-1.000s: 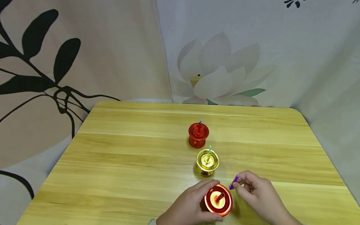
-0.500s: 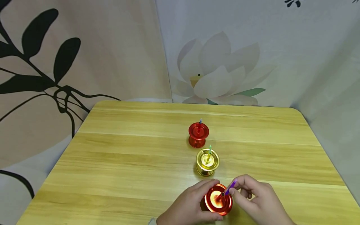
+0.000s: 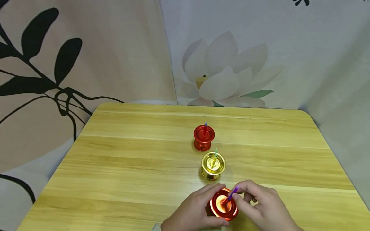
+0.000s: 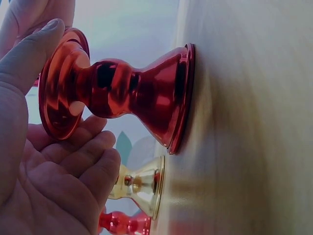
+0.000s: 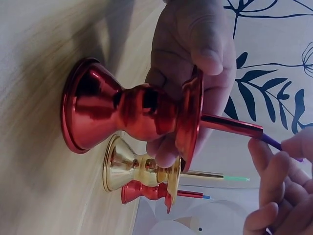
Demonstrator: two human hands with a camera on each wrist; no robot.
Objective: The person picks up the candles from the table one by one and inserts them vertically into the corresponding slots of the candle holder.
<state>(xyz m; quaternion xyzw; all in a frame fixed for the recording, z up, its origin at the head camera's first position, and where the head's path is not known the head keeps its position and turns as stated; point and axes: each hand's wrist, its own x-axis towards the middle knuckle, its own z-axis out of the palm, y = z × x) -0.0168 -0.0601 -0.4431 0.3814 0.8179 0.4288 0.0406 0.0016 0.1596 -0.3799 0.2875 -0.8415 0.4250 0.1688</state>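
Note:
A shiny red candle holder (image 3: 222, 200) stands upright near the front of the table. My left hand (image 3: 198, 207) grips its dish from the left, thumb on the near side and fingers on the far side. Between the thumb and index finger of my right hand (image 3: 263, 203) is a slim purple candle (image 3: 233, 193), held at a tilt. In the right wrist view, the lower end of this candle meets the open top of the holder's central tube (image 5: 232, 126). Its upper part is mostly hidden by my fingers there.
Just beyond my hands stands a gold candle holder (image 3: 208, 174) with a green candle (image 3: 215, 152) in its tube. Farther back is another red candle holder (image 3: 202, 146) bearing a blue candle (image 3: 206, 124). Printed curtains (image 3: 130, 57) hang behind the wooden table (image 3: 130, 176).
My right hand has brought the purple candle leftward, from beside the red holder to the top of its tube. The left hand has kept its grip on the holder.

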